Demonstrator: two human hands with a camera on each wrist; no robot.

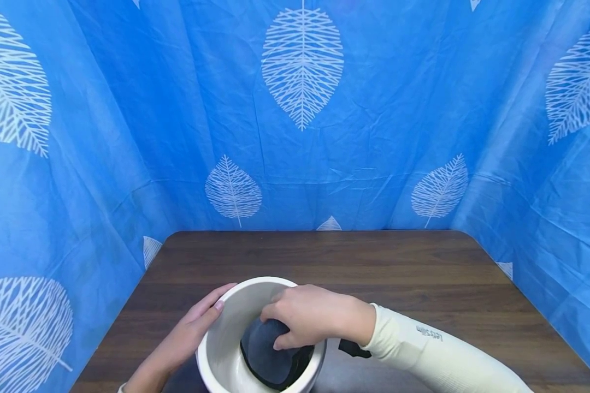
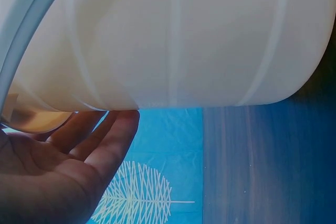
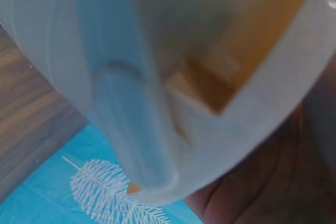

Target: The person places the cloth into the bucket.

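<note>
A tall white container [image 1: 213, 349] with a thick rim stands at the front of the table, its mouth facing the head camera. My left hand [image 1: 189, 333] rests against its left side. In the left wrist view the fingers [image 2: 113, 140] lie fairly straight along the pale ridged wall. Over the mouth my right hand [image 1: 307, 316] reaches inside with bent fingers. Thumb and forefinger are apart, above a smooth dark grey thing [image 1: 267, 349] with a black edge; its kind is unclear. Other right fingertips are hidden. Blurred in the right wrist view, the palm [image 3: 252, 187] is beside the rim.
The brown wooden table [image 1: 398, 273] has rounded far corners. Blue curtains [image 1: 373, 109] with white leaf prints hang behind and on both sides. A black piece [image 1: 354, 348] shows under the right wrist. A greyish patch [image 1: 359, 376] lies right of the container.
</note>
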